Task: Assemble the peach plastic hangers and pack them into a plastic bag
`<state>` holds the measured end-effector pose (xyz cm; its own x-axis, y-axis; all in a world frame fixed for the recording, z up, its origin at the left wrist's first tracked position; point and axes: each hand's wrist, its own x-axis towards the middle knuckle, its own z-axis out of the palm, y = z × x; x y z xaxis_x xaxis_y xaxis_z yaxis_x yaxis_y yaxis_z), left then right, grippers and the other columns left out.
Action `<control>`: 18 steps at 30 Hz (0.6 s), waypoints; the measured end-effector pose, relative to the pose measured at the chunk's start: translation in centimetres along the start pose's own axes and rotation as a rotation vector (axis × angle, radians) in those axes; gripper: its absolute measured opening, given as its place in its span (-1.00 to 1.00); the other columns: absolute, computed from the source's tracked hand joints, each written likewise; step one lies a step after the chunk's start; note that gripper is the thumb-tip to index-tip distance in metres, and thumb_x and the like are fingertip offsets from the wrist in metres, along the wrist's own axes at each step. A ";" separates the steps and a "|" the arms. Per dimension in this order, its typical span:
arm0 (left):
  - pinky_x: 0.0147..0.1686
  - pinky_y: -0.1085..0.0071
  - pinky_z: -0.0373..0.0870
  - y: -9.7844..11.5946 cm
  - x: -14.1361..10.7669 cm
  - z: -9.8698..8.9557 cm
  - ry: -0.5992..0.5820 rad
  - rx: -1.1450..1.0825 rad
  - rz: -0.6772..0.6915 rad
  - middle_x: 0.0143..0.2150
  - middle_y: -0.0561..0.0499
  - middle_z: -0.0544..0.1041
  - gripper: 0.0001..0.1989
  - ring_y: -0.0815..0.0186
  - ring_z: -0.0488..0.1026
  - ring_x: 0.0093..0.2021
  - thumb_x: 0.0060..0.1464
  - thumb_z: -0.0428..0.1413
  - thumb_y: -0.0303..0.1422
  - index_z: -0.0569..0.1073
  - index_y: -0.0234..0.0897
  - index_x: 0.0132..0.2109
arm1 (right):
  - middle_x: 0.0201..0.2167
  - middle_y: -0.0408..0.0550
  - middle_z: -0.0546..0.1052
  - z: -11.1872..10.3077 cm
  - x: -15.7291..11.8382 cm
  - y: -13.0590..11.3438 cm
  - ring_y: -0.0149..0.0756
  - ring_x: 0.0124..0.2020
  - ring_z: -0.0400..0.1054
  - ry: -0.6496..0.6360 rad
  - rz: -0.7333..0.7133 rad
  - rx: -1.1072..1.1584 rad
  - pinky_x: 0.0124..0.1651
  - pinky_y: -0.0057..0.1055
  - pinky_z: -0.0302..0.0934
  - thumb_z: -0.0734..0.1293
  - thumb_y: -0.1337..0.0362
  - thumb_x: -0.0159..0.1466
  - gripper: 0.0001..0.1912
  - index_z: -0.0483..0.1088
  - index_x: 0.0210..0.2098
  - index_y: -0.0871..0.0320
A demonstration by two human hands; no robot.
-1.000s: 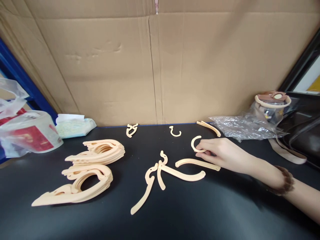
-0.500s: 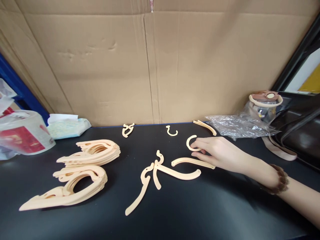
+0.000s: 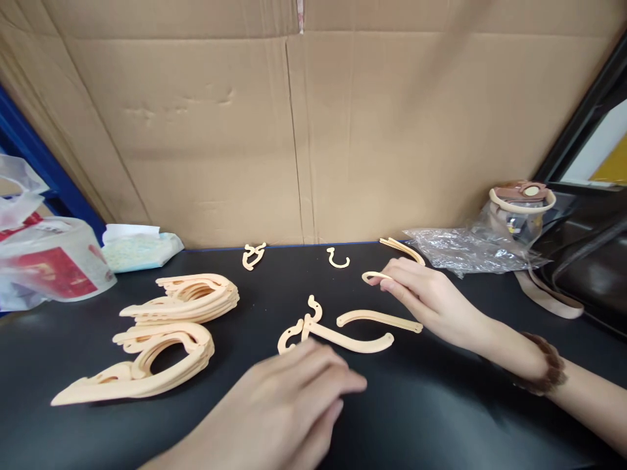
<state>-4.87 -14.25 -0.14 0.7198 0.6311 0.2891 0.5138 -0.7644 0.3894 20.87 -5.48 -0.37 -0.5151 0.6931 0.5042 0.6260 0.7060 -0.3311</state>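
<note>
My right hand (image 3: 426, 294) pinches a thin, cream, curved hanger piece (image 3: 373, 277) between thumb and fingers, lifted over the black table. Below it lie a long hanger arm (image 3: 377, 319) and another hanger arm (image 3: 353, 339), its end by some small hooked pieces (image 3: 314, 307). My left hand (image 3: 304, 398) reaches in from the bottom, fingers loosely stretched and apart, with nothing visible in them. It covers part of the loose pieces, including a curved hooked piece (image 3: 289, 336). On the left sit two piles of folded cream hangers, a nearer pile (image 3: 186, 372) and a farther pile (image 3: 210, 303).
Along the back are a small hook (image 3: 337, 260), a joined piece (image 3: 253, 256) and thin hanger arms (image 3: 404, 248). A clear plastic wrapper (image 3: 441, 248) and a cup (image 3: 519, 215) stand right; a tissue pack (image 3: 142, 248) and a wrapped roll (image 3: 53, 261) stand left. Cardboard (image 3: 196, 143) closes the back.
My left hand has come into view from the bottom, over the loose pieces. My right hand has raised and turned the curved hanger piece, which now shows nearly edge-on.
</note>
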 end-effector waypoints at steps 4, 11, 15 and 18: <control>-0.08 0.15 0.42 -1.8 4.5 1.7 -0.087 0.331 0.031 -0.14 -0.04 0.52 -0.78 0.14 0.45 -0.13 0.25 0.03 -0.33 0.45 -0.26 -0.01 | -0.47 -0.16 0.31 0.3 -0.2 0.2 -0.37 -0.45 0.22 0.041 0.238 0.271 -0.36 -0.40 0.18 0.08 0.05 0.42 -0.60 0.46 -0.28 0.09; -0.25 0.25 0.38 -1.7 6.5 4.7 0.023 0.493 0.106 -0.28 -0.02 0.46 -0.89 0.19 0.38 -0.25 0.20 0.05 -0.37 0.42 -0.31 -0.26 | -0.56 -0.19 0.36 0.8 0.5 0.7 -0.37 -0.46 0.24 -0.050 0.395 0.704 -0.34 -0.40 0.16 0.27 0.02 0.29 -0.69 0.48 -0.35 0.13; -0.34 0.34 0.34 -1.5 5.6 3.6 0.067 0.350 0.067 -0.28 0.03 0.40 -0.95 0.26 0.35 -0.30 0.10 0.01 -0.48 0.31 -0.26 -0.33 | -0.50 -0.16 0.44 0.4 0.9 0.5 -0.39 -0.46 0.25 -0.032 0.467 0.811 -0.28 -0.37 0.21 0.37 0.04 0.20 -0.72 0.44 -0.39 0.15; -0.41 0.42 0.30 -1.7 4.9 2.0 0.086 0.213 -0.002 -0.27 0.07 0.33 -0.91 0.33 0.32 -0.35 0.13 -0.06 -0.51 0.25 -0.22 -0.30 | -0.45 -0.16 0.48 0.2 1.2 0.4 -0.42 -0.45 0.26 -0.025 0.489 0.873 -0.27 -0.38 0.21 0.42 0.09 0.16 -0.75 0.46 -0.33 0.16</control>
<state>-1.28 -10.12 -1.11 0.6810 0.6346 0.3654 0.6087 -0.7680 0.1992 20.38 -4.27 -0.06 -0.3344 0.9317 0.1421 0.1289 0.1945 -0.9724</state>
